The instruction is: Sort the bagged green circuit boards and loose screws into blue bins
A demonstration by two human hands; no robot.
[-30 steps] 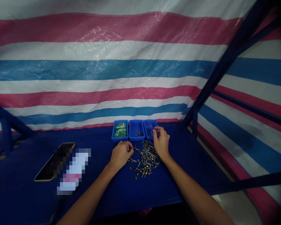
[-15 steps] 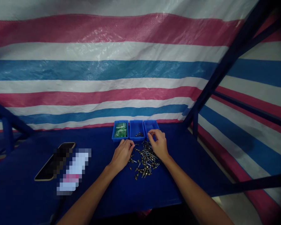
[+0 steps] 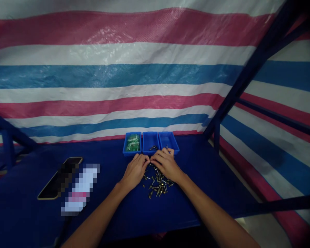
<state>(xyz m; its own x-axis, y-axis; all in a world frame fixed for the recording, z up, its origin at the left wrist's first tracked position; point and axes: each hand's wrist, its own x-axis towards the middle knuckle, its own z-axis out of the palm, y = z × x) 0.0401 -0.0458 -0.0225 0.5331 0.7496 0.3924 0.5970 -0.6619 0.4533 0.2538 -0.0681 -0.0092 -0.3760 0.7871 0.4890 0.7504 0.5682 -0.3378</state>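
Note:
My left hand (image 3: 136, 171) is closed in a pinch just left of a pile of small metal pins with brassy heads (image 3: 158, 182). Over the pile's far side, my right hand (image 3: 167, 166) has its fingertips pressed together and meeting those of the left. Whatever sits between the fingertips is too small to make out. Beyond the hands stand three blue bins in a row. The left bin (image 3: 124, 146) holds green and clear pieces, and the middle bin (image 3: 148, 137) has a few metal pins at its front. The right bin (image 3: 176, 143) is partly hidden by my right hand.
A phone (image 3: 54, 182) lies on the blue table (image 3: 113, 220) at the left, beside a blurred-out whitish item (image 3: 82, 186). Blue metal posts (image 3: 217, 137) rise at both sides. Striped sheeting (image 3: 119, 75) hangs behind the table and along the right.
My right hand has moved left and down from in front of the right bin to meet the left fingertips. My left hand stays nearly in place.

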